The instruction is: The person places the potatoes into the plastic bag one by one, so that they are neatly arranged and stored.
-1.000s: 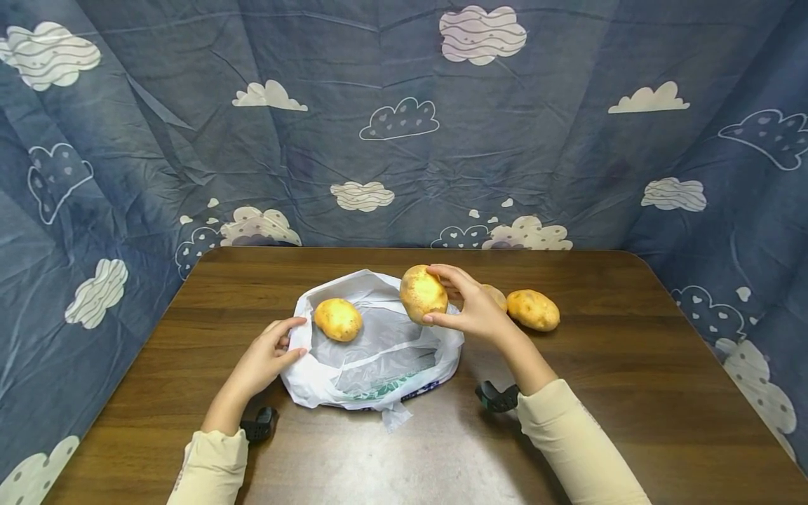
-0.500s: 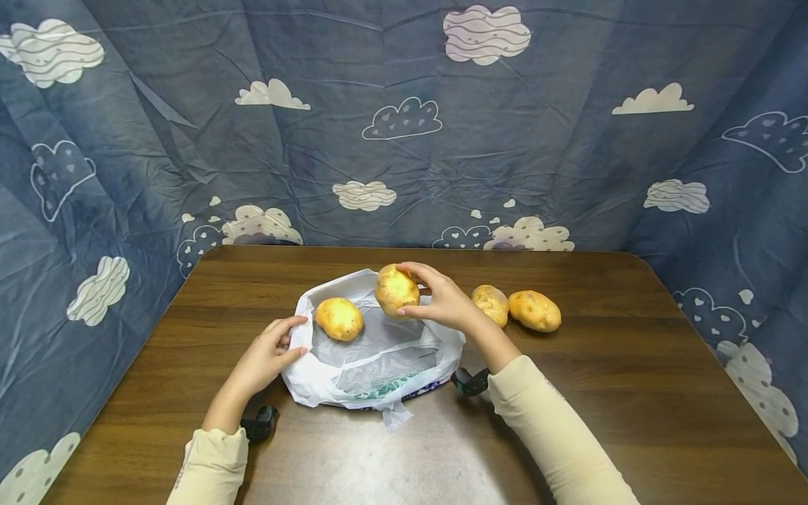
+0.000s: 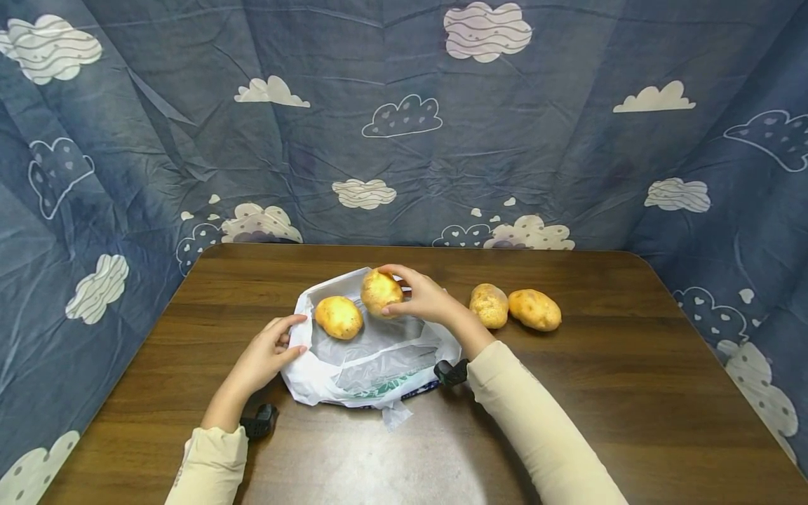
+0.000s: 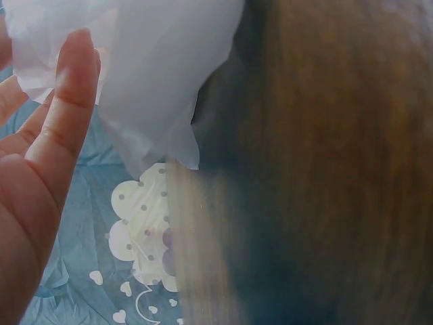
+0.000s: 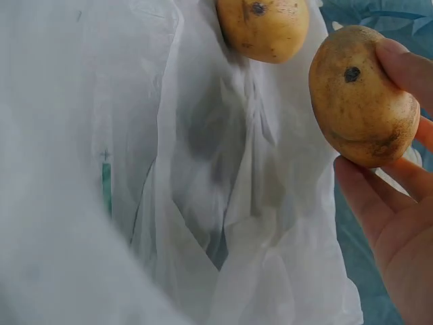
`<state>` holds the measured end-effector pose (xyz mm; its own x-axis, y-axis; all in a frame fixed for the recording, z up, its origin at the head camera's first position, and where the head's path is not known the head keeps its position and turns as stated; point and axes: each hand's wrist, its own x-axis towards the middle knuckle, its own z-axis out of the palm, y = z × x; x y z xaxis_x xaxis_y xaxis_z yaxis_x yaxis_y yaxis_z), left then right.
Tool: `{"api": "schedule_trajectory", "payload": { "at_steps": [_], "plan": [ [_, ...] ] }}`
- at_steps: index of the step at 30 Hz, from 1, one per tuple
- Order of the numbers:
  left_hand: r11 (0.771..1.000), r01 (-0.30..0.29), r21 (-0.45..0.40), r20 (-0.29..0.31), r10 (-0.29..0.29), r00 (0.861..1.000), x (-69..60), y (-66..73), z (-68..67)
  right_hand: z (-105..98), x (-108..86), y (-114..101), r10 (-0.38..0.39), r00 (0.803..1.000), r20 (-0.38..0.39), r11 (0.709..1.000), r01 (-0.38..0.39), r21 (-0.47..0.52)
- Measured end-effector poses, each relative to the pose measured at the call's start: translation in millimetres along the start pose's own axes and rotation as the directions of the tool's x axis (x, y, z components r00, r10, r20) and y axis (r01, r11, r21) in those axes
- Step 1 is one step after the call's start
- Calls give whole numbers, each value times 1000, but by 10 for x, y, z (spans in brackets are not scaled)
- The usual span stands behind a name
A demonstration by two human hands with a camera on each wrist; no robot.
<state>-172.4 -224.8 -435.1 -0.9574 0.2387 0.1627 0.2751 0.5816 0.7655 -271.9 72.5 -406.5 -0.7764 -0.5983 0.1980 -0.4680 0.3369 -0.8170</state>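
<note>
A white plastic bag (image 3: 303, 379) lies with its mouth spread on the table. The left hand (image 3: 264, 356) holds the bag's left rim between thumb and fingers; in the left wrist view the fingers (image 4: 76, 88) lie against the white plastic (image 4: 155, 68). One potato (image 3: 339, 318) rests inside the bag at the left. The right hand (image 3: 424, 300) grips another potato (image 3: 379, 293) over the back part of the bag, just right of the first. In the right wrist view the gripped potato (image 5: 362, 95) is pinched by thumb and fingers, beside the other potato (image 5: 265, 27).
Two more potatoes, one (image 3: 489, 306) and another (image 3: 535, 310), lie side by side on the wooden table (image 3: 631, 393), right of the bag. A blue curtain (image 3: 404, 161) with cloud prints hangs behind. Black devices (image 3: 259, 422) are at both wrists.
The right hand has moved left with its potato, from the bag's right side toward the potato inside. Its arm no longer covers the nearer loose potato. The left hand has stayed at the rim.
</note>
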Motion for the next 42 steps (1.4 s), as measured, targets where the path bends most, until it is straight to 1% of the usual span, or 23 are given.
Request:
{"api": "schedule_trajectory", "payload": {
  "at_steps": [5, 10, 13, 18, 23, 27, 30, 33, 34, 37, 40, 42],
  "plan": [
    [1000, -3, 12, -1, 3, 1000, 3, -16, 2, 47, 52, 32, 69, 997, 16, 997, -69, -19],
    [1000, -19, 20, -8, 19, 1000, 4, -21, 6, 95, 66, 96, 136, 990, 46, 990, -135, -40],
    [999, -26, 26, -9, 26, 1000, 5, -16, 5, 116, 65, 122, 151, 987, 61, 988, -148, -48],
    [999, -40, 21, -14, 40, 999, 13, -16, 7, 128, 61, 154, 137, 989, 53, 989, -133, -61],
    [997, -65, 31, -24, 66, 998, 20, -24, 12, 136, 59, 186, 122, 991, 59, 992, -121, -27],
    [997, -64, 43, -30, 65, 997, 18, -21, 14, 142, 53, 191, 124, 990, 61, 992, -124, 1],
    [997, -55, 46, -29, 57, 998, 13, -17, 16, 118, 4, 41, 120, 990, 67, 993, -121, 12],
    [998, -50, 41, -24, 51, 998, 6, -12, 16, 124, -14, 42, 113, 991, 64, 993, -115, 25],
    [998, -49, 41, -24, 50, 998, 6, -11, 15, 123, -16, 45, 116, 991, 61, 993, -117, 24],
    [998, -47, 40, -24, 48, 999, 6, -9, 13, 145, 16, 192, 111, 993, 36, 994, -111, 10],
    [998, -47, 43, -27, 48, 998, 7, -12, 14, 133, 18, 180, 92, 996, 7, 996, -92, -2],
    [998, -48, 44, -27, 49, 998, 7, -14, 15, 123, 15, 167, 71, 997, -8, 997, -71, 9]
  ]
}}
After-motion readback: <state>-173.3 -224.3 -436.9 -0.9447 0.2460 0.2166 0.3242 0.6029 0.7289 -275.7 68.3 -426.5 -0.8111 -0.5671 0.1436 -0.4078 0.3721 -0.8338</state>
